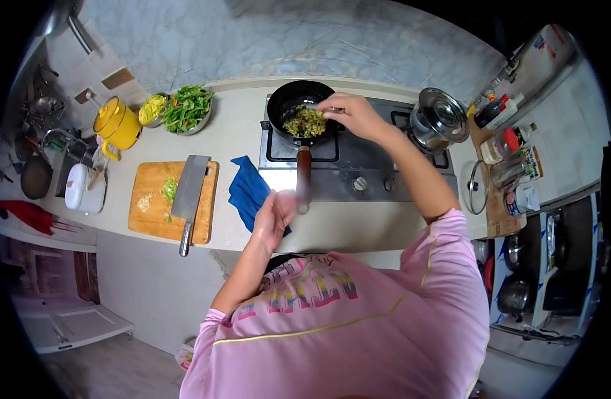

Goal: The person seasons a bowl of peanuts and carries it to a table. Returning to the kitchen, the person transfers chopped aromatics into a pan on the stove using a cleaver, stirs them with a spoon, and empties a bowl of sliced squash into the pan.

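A black pan (pixel 293 96) with a wooden handle (pixel 304 167) sits on the left burner, with chopped greenish-brown food (pixel 305 122) inside. My right hand (pixel 353 114) is closed on a thin metal utensil over the pan's right side; the utensil's tip is hard to make out. My left hand (pixel 273 218) is beside the lower end of the handle, palm partly turned up, fingers apart and blurred, holding nothing visible. Just left of it, a blue cloth (pixel 247 189) lies on the counter's front edge, partly behind the hand.
On the left, a wooden board (pixel 146 193) bears a cleaver (pixel 191 187) and chopped bits. Behind stand a bowl of green leaves (pixel 186 110) and a yellow pot (pixel 117 125). A lidded steel pot (pixel 438 120) is on the right burner; a glass lid (pixel 475 187) stands near bottles.
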The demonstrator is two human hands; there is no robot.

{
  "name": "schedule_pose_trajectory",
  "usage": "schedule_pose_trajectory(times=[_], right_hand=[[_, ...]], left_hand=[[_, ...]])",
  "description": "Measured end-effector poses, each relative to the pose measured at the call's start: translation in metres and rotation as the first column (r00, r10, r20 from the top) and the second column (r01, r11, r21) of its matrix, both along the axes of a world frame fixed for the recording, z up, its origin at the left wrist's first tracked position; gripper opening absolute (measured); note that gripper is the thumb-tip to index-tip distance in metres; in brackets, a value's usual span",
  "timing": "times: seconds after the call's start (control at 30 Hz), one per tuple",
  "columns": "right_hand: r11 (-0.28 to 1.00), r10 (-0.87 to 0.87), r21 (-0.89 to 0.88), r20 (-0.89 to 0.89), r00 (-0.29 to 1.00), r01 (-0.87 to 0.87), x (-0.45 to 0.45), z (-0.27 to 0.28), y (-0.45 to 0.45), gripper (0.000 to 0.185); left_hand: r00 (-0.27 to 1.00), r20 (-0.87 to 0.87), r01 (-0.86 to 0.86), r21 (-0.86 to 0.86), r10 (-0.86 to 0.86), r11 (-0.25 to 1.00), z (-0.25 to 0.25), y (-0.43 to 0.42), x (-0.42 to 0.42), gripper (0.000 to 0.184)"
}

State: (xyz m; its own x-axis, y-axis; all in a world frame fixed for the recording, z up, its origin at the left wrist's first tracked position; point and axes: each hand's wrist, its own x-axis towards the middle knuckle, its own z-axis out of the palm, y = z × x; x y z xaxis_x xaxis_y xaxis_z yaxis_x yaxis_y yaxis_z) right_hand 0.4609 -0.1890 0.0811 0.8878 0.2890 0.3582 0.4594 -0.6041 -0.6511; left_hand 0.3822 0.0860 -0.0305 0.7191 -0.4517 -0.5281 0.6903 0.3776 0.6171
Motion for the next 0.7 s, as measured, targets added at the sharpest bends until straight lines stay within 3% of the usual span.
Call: schedule_pose_trajectory(times=[0.13, 0.27, 0.37, 0.53, 0.67, 0.7], right_hand=[[0.975, 0.146, -0.151, -0.105, 0.984, -0.161, -0.019, 0.044, -0.032, 0.019], [0.980, 0.043, -0.196, -0.005, 0.999, -0.043, -0.027, 0.063, -0.044, 0.019], [0.958, 0.094, -0.266, -0.068, 0.993, -0.109, -0.033, 0.076, -0.041, 0.019], [0.940, 0.096, -0.327, -0.005, 0.995, -0.093, -0.008, 0.040, -0.025, 0.019], [0.994, -0.037, -0.092, 0.141, 0.989, 0.050, 0.013, 0.026, -0.043, 0.019], [0.991, -0.043, -0.120, 0.084, 0.996, 0.053, 0.009, 0.038, -0.046, 0.019]], left_hand=[[1.000, -0.027, -0.013, 0.033, 0.014, 0.999, -0.002, 0.004, 0.002, 0.036], [1.000, -0.019, 0.014, 0.015, -0.013, 1.000, -0.007, 0.001, 0.002, 0.038], [1.000, -0.006, 0.016, -0.007, -0.016, 1.000, -0.007, -0.004, 0.004, 0.037], [0.998, -0.050, -0.044, 0.009, 0.044, 0.999, 0.003, -0.015, 0.006, 0.036], [0.999, -0.029, -0.037, 0.030, 0.038, 0.999, -0.006, -0.004, 0.010, 0.034], [0.998, -0.026, -0.049, 0.047, 0.050, 0.998, -0.008, -0.002, 0.011, 0.034]])
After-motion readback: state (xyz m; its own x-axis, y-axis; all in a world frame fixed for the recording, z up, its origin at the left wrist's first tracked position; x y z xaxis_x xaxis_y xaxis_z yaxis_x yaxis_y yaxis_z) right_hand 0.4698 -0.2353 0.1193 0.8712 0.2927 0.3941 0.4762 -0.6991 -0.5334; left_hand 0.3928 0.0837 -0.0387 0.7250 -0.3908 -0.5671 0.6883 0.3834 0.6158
